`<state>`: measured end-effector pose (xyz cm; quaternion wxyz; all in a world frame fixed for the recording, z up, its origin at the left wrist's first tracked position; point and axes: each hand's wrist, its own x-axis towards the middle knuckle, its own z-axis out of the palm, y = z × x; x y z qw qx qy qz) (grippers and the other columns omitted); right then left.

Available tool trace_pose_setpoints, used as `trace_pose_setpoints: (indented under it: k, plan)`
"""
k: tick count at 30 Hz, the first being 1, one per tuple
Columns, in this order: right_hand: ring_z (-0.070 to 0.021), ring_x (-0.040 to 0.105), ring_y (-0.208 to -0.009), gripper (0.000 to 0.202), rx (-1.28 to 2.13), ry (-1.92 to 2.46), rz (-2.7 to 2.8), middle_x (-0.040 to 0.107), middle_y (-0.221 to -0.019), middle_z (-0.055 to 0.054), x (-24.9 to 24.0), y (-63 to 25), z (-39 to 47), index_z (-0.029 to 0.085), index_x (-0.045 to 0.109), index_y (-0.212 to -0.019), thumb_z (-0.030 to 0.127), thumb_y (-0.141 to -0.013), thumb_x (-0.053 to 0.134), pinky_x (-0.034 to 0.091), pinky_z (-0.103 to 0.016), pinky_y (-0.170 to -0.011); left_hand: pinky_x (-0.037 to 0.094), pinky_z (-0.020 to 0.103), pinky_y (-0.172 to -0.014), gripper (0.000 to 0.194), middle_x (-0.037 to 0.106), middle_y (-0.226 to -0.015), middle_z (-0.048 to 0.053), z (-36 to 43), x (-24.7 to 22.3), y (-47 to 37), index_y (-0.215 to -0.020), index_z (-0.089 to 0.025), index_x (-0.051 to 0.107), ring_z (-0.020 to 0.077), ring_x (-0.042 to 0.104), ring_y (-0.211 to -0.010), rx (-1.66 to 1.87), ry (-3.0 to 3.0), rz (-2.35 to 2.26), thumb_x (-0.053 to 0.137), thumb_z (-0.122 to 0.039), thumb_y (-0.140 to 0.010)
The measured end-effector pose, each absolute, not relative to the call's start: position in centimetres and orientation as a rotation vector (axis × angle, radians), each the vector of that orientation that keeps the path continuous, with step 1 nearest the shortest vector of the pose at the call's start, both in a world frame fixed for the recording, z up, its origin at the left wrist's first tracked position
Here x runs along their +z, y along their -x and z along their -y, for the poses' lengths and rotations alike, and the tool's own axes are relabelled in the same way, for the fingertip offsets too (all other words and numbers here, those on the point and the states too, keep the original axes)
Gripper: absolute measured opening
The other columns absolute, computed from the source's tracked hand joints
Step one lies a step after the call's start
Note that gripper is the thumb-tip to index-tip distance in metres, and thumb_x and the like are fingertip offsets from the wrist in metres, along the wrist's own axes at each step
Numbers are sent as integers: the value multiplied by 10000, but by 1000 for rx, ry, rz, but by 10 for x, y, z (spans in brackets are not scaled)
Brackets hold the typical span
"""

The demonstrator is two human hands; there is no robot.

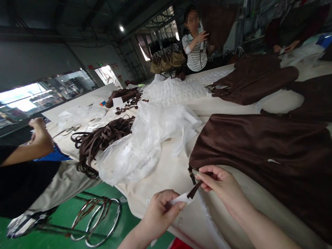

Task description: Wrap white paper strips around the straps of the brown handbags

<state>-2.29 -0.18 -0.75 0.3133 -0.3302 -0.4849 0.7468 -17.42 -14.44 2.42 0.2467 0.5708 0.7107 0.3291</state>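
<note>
My left hand (164, 210) pinches a white paper strip (182, 198) between thumb and fingers. The strip meets the end of a dark brown strap (194, 189). My right hand (217, 182) is closed on that strap, close to a small buckle (191, 171) at the edge of a brown garment (241, 143). The garment lies spread flat on the cream-covered table, with a small white mark on it. Whether the paper is wrapped around the strap or only touches it, I cannot tell.
Crumpled clear plastic bags (139, 149) lie left of the garment, beside a heap of brown straps (101, 141). More brown garments (249, 78) cover the far side. A co-worker (195, 48) holds a brown piece; another person's arm (31, 145) is at left. A metal-ringed stand (94, 224) is below.
</note>
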Motion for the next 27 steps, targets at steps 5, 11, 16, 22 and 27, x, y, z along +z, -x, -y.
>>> trace_pose_setpoints:
  k: [5, 11, 16, 22, 27]
  plan:
    - [-147, 623, -627, 364, 1905, 849, 1382, 683, -758, -31, -10, 26, 6, 173, 647, -926, 418, -670, 732, 511, -261, -571, 323, 211, -551, 262, 530, -618, 7, 141, 23, 173, -678, -154, 593, 109, 459, -586, 895, -1571, -1953, 545, -343, -854]
    - [-143, 634, -623, 366, 1976, 940, 1245, 709, -809, -64, -5, 24, 4, 164, 641, -911, 404, -654, 744, 516, -253, -570, 294, 217, -554, 287, 481, -608, -4, 145, 22, 175, -656, -157, 538, 96, 433, -579, 793, -1765, -1860, 500, -322, -888]
    - [-138, 629, -616, 386, 1999, 926, 1208, 715, -814, -79, -4, 23, 3, 155, 640, -908, 415, -648, 755, 510, -248, -560, 296, 215, -561, 323, 473, -613, -2, 149, 21, 178, -641, -158, 498, 92, 437, -588, 763, -1821, -1835, 431, -296, -925]
    - [-136, 629, -630, 381, 1997, 917, 1193, 716, -835, -99, -4, 22, 1, 147, 629, -919, 414, -671, 743, 511, -246, -571, 310, 208, -550, 325, 496, -606, 2, 151, 14, 186, -652, -154, 521, 90, 458, -576, 767, -1805, -1884, 430, -301, -929]
    - [-132, 628, -635, 367, 1983, 939, 1244, 714, -835, -95, -7, 22, 1, 148, 624, -926, 410, -691, 727, 513, -238, -569, 317, 209, -557, 319, 496, -612, 2, 149, 19, 194, -656, -158, 503, 92, 464, -582, 695, -1896, -1941, 425, -296, -933]
